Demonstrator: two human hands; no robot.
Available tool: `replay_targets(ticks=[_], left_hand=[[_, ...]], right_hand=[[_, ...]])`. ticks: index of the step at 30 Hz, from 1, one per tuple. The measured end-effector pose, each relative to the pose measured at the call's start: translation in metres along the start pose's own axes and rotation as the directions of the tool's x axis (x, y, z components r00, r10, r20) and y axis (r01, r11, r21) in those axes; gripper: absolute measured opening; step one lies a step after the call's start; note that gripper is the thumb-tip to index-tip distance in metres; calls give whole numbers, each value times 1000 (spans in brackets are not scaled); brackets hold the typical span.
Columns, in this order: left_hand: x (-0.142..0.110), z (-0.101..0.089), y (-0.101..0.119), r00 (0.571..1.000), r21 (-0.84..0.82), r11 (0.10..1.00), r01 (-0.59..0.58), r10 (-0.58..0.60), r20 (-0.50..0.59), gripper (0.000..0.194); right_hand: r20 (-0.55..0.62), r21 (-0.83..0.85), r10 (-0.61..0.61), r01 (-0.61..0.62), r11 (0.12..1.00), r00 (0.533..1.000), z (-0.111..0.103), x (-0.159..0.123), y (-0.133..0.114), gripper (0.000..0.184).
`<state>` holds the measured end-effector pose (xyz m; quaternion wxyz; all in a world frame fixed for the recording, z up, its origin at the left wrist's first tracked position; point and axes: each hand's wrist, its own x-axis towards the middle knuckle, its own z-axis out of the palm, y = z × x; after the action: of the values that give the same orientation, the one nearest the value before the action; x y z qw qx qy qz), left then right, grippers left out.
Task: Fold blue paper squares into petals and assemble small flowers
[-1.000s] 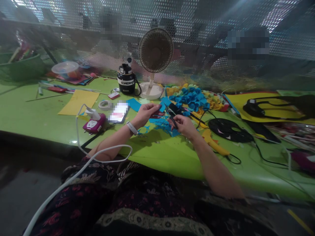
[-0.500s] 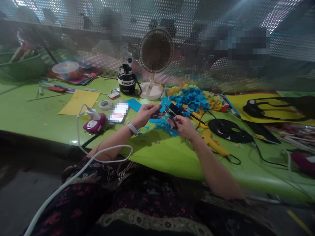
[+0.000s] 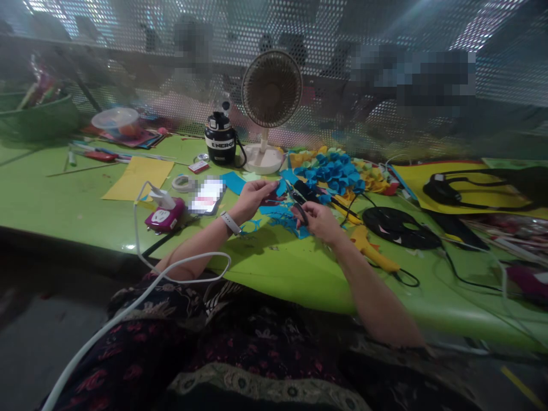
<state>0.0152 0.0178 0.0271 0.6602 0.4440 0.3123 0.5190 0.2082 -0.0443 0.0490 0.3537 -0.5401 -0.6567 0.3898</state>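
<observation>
The right hand [image 3: 320, 222] pinches small black-handled scissors [image 3: 299, 197], blades pointing up-left, long axis slanting toward the spread, open left hand [image 3: 255, 200]; both sit forward of the desk fan [image 3: 270, 88], among blue paper scraps [image 3: 285, 220].

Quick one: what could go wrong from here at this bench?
The black-handled scissors in the right hand sit close to the left hand's fingers, so a slip might nick them. The white cable looped across the left forearm could snag and tug the magenta power socket.

Head-worn camera looks forward and down at the green worktable [image 3: 64, 205].
</observation>
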Motion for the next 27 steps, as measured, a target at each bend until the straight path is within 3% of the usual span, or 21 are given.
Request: replay_targets(ticks=[21,27], left_hand=[[-2,2,7,1000,24,1000,16,-16,4,33],[-2,1,8,1000,40,999,11,-11,-4,33]], right_hand=[[13,-23,14,-14,1000,1000,0,-3,-3,60],[-74,35,8,-6,999,997,-1,3,4,60]])
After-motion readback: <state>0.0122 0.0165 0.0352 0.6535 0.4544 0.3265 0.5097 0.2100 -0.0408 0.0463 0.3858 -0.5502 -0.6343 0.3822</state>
